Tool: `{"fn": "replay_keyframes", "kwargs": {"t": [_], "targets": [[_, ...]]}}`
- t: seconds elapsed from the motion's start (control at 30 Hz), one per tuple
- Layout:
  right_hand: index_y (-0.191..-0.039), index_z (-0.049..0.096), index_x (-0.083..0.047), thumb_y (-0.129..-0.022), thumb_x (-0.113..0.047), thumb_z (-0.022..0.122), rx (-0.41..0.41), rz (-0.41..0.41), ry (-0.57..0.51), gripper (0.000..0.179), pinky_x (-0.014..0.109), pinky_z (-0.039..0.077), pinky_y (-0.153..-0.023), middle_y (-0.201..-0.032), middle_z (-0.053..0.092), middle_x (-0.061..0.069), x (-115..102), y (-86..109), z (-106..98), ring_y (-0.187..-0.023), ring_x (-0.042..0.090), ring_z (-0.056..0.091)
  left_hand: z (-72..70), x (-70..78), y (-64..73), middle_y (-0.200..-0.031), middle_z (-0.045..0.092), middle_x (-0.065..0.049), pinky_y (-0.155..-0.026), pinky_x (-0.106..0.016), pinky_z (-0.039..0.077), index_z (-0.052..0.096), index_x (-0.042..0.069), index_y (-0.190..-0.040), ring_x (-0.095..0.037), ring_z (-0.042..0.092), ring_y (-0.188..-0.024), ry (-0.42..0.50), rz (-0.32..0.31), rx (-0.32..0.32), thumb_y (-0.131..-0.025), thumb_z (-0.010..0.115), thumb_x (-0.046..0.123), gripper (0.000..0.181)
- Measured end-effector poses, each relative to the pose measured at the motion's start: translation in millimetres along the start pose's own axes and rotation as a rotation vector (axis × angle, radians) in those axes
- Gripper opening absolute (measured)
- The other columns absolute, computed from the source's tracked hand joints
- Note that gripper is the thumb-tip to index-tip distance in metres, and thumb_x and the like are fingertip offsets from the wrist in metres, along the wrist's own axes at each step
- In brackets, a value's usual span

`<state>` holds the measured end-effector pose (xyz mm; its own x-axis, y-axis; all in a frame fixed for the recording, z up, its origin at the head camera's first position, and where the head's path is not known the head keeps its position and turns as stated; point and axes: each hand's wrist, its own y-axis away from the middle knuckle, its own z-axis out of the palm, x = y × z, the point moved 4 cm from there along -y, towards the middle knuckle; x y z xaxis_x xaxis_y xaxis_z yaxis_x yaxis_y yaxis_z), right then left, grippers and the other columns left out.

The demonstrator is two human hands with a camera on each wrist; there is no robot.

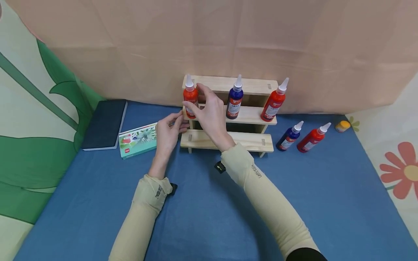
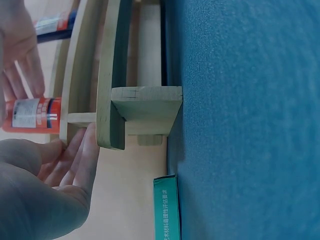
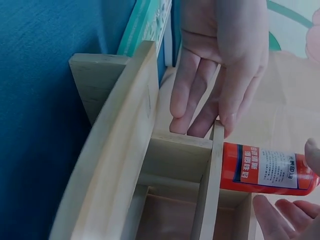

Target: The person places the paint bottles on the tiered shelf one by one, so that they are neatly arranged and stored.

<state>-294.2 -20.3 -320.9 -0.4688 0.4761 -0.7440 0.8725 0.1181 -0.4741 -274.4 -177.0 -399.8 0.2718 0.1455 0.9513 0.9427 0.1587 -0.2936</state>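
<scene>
A three-tier wooden shelf (image 1: 249, 141) stands on the blue cloth. My left hand (image 1: 168, 132) pinches the left end of its middle board; in the right wrist view, the left thumb (image 3: 229, 120) lies at the board's edge, its fingers on the other side. On that same board's left end stands a red bottle (image 1: 190, 95) with a white nozzle. Around it my right hand (image 1: 212, 114) is spread, thumb in front and fingers to the right, with a small gap between fingers and bottle in the right wrist view. A blue bottle (image 1: 234, 99) and another red bottle (image 1: 272, 105) stand further right on the board.
Right of the shelf, a blue bottle (image 1: 289, 137) and a red bottle (image 1: 312, 139) are on the cloth, with a yellow-capped item (image 1: 343, 125) beyond. Left are a green box (image 1: 138, 141) and a dark notebook (image 1: 103, 123). A beige cloth (image 1: 147, 54) hangs behind the shelf.
</scene>
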Motion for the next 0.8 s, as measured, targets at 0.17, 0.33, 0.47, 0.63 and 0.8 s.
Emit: {"fn": "replay_keyframes", "kwargs": {"t": [0.17,0.33,0.47,0.63,0.8], "targets": [[-0.152,0.056,0.000,-0.097,-0.029,0.085,0.014,0.020,-0.019,0.069,0.036,0.066,-0.095,-0.146,0.064,0.015,3.1,5.1,-5.6,-0.122,0.027,0.070,3.7,0.7,-1.8,-0.114,0.074,-0.028,-0.078,-0.030,0.068,0.071,-0.009,-0.131,-0.033,0.079,-0.091,0.001,-0.005,-0.006,-0.109,0.064,0.007,0.029],[-0.151,0.056,0.000,-0.098,-0.026,0.084,0.011,0.034,-0.055,0.065,0.039,0.065,-0.098,-0.147,0.064,0.015,4.4,12.2,-9.5,-0.124,0.028,0.069,4.2,-1.3,-2.8,-0.114,0.074,-0.028,-0.078,-0.030,0.069,0.071,-0.010,-0.131,-0.032,0.079,-0.090,0.009,-0.005,-0.008,-0.109,0.064,0.007,0.029],[-0.150,0.058,-0.001,-0.098,-0.023,0.084,0.014,0.041,-0.094,0.063,0.041,0.065,-0.098,-0.146,0.065,0.015,4.6,20.1,-13.1,-0.124,0.029,0.070,3.3,-2.5,-2.7,-0.114,0.074,-0.029,-0.078,-0.031,0.069,0.071,-0.010,-0.131,-0.027,0.080,-0.088,0.012,-0.006,-0.002,-0.109,0.064,0.006,0.028],[-0.148,0.061,-0.001,-0.097,-0.021,0.085,0.026,0.054,-0.133,0.060,0.041,0.065,-0.098,-0.144,0.067,0.014,7.5,32.2,-19.2,-0.122,0.029,0.071,2.3,-2.0,-1.9,-0.112,0.074,-0.028,-0.078,-0.030,0.069,0.071,-0.009,-0.132,-0.031,0.079,-0.090,-0.003,-0.008,-0.004,-0.109,0.064,0.008,0.030],[-0.143,0.064,0.001,-0.096,-0.017,0.085,0.041,0.036,-0.172,0.055,0.044,0.066,-0.095,-0.138,0.070,0.016,9.5,44.3,-27.7,-0.118,0.030,0.073,0.8,-2.3,-1.4,-0.112,0.075,-0.027,-0.077,-0.030,0.068,0.070,-0.009,-0.133,-0.035,0.079,-0.091,-0.010,-0.010,-0.003,-0.109,0.064,0.009,0.030]]}}
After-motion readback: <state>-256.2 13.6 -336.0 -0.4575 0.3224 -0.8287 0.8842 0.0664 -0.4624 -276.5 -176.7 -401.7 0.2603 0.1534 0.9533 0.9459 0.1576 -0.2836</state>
